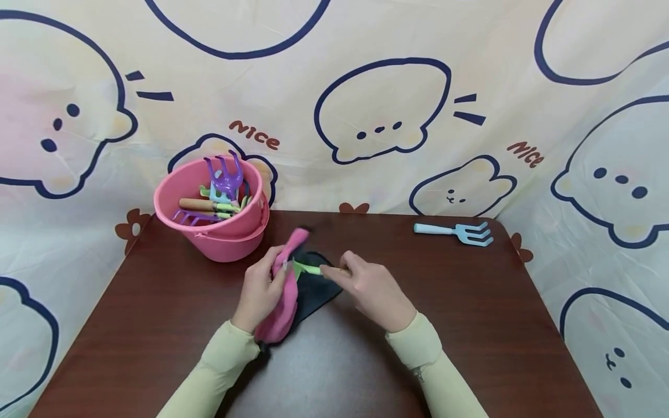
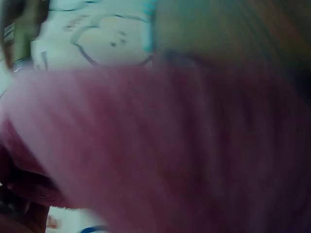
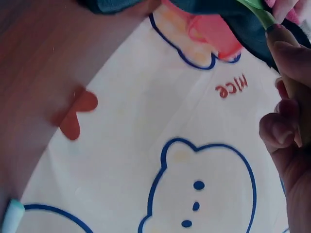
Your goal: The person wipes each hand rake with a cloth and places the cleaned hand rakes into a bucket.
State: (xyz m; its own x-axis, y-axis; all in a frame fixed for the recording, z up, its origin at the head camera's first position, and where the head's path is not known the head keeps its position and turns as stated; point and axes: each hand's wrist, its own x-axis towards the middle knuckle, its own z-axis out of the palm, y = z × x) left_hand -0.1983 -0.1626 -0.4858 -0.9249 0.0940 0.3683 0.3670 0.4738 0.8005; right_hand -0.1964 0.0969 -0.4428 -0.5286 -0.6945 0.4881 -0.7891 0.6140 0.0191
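My left hand point(image 1: 263, 285) grips a pink cloth point(image 1: 279, 313), bunched up and close over the table. A dark teal cloth section point(image 1: 316, 290) spreads out on the pink cloth's right side. My right hand point(image 1: 373, 288) holds a small garden tool by its wooden handle point(image 3: 299, 94). The tool's light green neck point(image 1: 309, 269) points left, and its head is mostly hidden at the pink cloth under my left fingers. In the left wrist view the blurred pink cloth point(image 2: 146, 145) covers most of the picture.
Two nested pink buckets point(image 1: 226, 248) stand at the back left. Several tools lie in the upper one, among them a purple hand rake point(image 1: 227, 181). A light blue hand fork point(image 1: 462, 231) lies at the back right of the brown table point(image 1: 470, 325). A patterned curtain point(image 1: 292, 104) hangs behind.
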